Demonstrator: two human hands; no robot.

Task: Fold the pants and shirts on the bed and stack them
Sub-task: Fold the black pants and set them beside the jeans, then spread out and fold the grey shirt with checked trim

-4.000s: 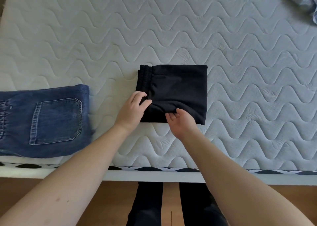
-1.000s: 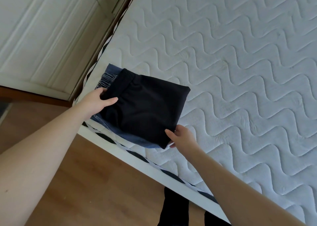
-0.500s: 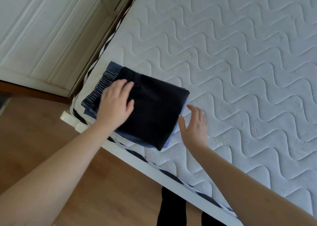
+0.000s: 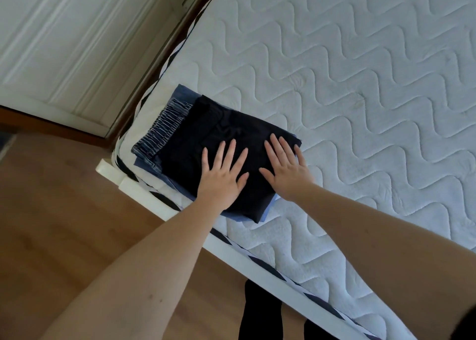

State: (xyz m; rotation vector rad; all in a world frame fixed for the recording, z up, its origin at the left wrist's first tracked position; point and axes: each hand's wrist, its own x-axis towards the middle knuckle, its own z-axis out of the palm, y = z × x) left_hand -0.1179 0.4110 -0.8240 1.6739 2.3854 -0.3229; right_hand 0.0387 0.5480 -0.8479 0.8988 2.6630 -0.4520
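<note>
Both palms lie flat on the folded black pants [image 4: 206, 143] — the left hand [image 4: 222, 174] with fingers straight and fanned, the right hand [image 4: 286, 169] beside it, fingers straight and reaching the garment's far edge, neither gripping anything. The black pants sit on top of the folded blue jeans [image 4: 164, 128], whose gathered waistband and blue edges stick out underneath — the stack rests at the near corner of the white quilted mattress [image 4: 360, 81], close to the bed frame [image 4: 144, 187] and wooden floor [image 4: 64, 223].
</note>
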